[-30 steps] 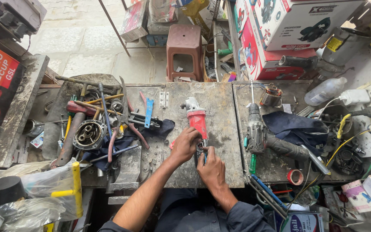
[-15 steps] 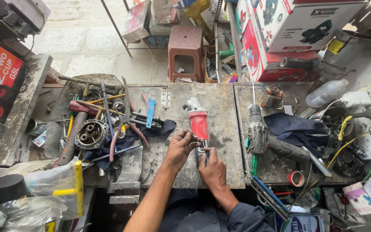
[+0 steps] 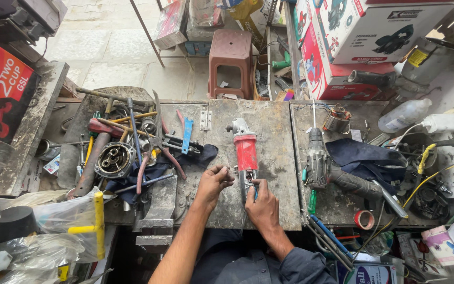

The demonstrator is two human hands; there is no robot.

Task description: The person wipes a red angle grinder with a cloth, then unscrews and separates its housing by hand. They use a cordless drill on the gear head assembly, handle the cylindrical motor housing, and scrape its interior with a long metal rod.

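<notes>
Head view: red-bodied angle grinder [image 3: 245, 152] lies lengthwise at the centre of the frame on the grey metal surface [image 3: 274, 210], gear head pointing up-frame, rear end toward the person. Right hand [image 3: 261, 206] is at the rear of the grinder, fingers pinched together on what looks like a slim blue-handled tool or the tail of the housing; too small to tell which. Left hand [image 3: 214, 181] sits just left of the grinder body, fingertips curled together near its side, possibly on a small part; cannot tell whether anything is actually held. Judgement on progress: the body looks closed along its red middle, so the work appears confined to the rear end, at an early or middle stage; no removed cover or loose screws can be made out beside it. Left of centre: heap of pliers and hand tools [image 3: 132, 152] on a dark cloth, blue flat wrench [image 3: 186, 134] just right of them. Right of centre: grey drill [image 3: 319, 163] lying well apart from the grinder, red tape roll [image 3: 364, 219] lower right. Brown plastic stool [image 3: 230, 60] at upper centre, beyond the surface.
</notes>
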